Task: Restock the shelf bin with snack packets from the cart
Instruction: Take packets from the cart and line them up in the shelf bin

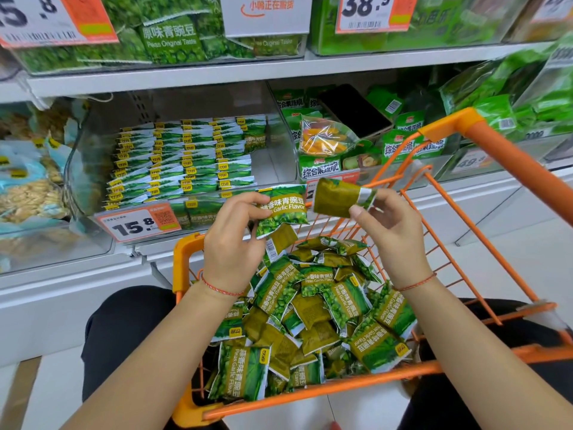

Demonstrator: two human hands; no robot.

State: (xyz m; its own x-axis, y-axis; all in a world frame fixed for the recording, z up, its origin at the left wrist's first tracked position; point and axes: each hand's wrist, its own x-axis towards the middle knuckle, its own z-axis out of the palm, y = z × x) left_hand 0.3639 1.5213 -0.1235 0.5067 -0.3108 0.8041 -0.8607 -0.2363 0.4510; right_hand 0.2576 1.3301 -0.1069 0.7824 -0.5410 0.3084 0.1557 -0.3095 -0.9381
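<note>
Both hands raised over the orange cart (471, 125), in front of the shelf.

Left hand (232, 240): fingers curled round a small stack of garlic-flavour pea packets (283, 209), front face up and legible; at least one more packet hangs beneath it, barcode side showing. How many are in the grip is hard to tell.

Right hand (390, 231): thumb and fingertips pinch one single packet (339, 197) by its sealed end, olive back side toward the camera, held just right of the left hand's stack, the two nearly touching.

Below both hands, a loose heap of the same packets (310, 321) fills the cart.

Shelf bin (279, 144), clear plastic, just beyond the hands: packets in neat rows across its left and middle, bare floor at its right. Price tag (139, 221) reading 15.8 on its front edge.
</note>
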